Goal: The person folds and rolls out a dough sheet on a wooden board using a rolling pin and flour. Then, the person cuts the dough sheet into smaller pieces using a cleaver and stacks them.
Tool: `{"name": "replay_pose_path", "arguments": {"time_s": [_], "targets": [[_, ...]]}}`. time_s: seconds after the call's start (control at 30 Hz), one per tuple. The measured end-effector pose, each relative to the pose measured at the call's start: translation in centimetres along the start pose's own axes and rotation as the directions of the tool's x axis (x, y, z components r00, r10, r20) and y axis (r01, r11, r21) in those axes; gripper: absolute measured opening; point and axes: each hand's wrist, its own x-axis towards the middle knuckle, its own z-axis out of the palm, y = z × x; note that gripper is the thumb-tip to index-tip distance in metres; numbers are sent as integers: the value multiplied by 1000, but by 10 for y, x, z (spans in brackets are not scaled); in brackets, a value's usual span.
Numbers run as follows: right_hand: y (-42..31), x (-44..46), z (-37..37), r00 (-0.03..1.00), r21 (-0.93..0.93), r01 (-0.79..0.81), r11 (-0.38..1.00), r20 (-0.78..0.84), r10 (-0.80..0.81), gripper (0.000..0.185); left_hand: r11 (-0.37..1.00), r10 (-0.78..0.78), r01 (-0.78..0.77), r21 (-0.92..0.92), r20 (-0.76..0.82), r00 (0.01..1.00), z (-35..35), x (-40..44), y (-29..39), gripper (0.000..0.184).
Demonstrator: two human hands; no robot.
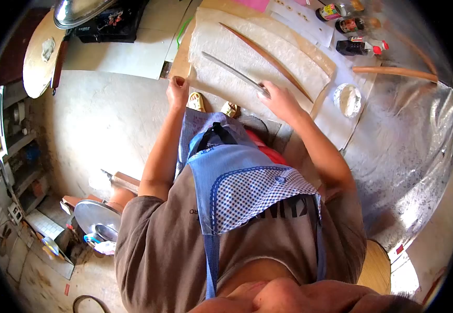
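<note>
My right hand is closed around the near end of a long, thin grey metal strip, which looks like a blade. The strip slants up and left over a pale, floury sheet that looks like rolled-out dough. This sheet covers much of a brown board. Across it lies a slender brown wooden rod, tapered at its ends, beyond the strip. My left hand is closed at the board's near left corner; what its fingers hold, if anything, is hidden.
Right of the board stand a white bowl of white powder and a thick wooden rod. Several dark bottles are at the back right. Shiny covering spreads on the right. A round wooden board and metal lid are far left.
</note>
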Motion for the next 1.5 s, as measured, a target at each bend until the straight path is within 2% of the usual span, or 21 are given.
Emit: {"name": "replay_pose_path", "arguments": {"time_s": [0.07,0.1,0.13,0.17,0.2,0.23,0.3,0.33,0.4,0.5,0.53,0.67,0.8,0.9,1.07,1.2,1.27,1.5], "targets": [[-13,20,4,990,-127,142,982,18,-141,38,957,238,-217,195,-95,967,-13,-20,24,18],[-15,29,8,990,-127,140,982,23,-138,38,958,233,-212,194,-93,968,-17,-29,32,18],[-17,37,12,985,-173,170,970,34,-166,36,843,490,-461,278,-40,871,-21,-38,38,21],[-18,43,15,980,-217,199,956,48,-193,34,658,705,-671,342,35,709,-22,-43,42,25],[-21,47,17,980,-217,197,956,54,-190,34,632,719,-724,275,138,681,-21,-45,44,29],[-24,50,17,978,-225,207,952,53,-200,32,564,751,-768,302,197,630,-16,-47,45,32],[-29,53,16,977,-233,212,949,59,-204,31,515,770,-812,274,270,579,-10,-50,48,35],[-33,53,14,976,-235,216,948,62,-207,30,520,766,-810,270,272,582,-6,-51,50,35],[-35,55,14,976,-237,217,947,66,-207,30,430,790,-839,333,310,528,1,-50,54,34],[-37,60,16,970,-245,244,938,61,-236,30,442,785,-841,311,320,531,5,-47,55,34],[-40,61,15,977,-268,209,940,97,-190,30,441,783,-843,308,327,529,6,-48,55,34],[-40,61,19,982,-298,154,942,154,-112,30,436,745,-811,391,349,569,9,-47,55,35],[-24,48,14,985,-296,151,943,126,-118,30,400,718,-786,472,372,588,13,-44,52,37],[-10,33,4,985,-294,131,947,147,-91,31,386,731,-785,484,359,581,16,-43,51,36],[23,8,-7,982,-274,168,947,135,-135,35,375,748,-803,463,361,557,15,-46,57,35],[53,-12,-14,984,-285,118,951,161,-74,35,384,738,-789,479,355,574,18,-45,56,34],[73,-24,-15,987,-286,130,949,127,-97,37,374,729,-781,501,362,581,18,-47,57,34],[127,-70,-34,984,-319,-10,948,167,66,42,364,701,-789,494,413,582,18,-46,60,39]]}}
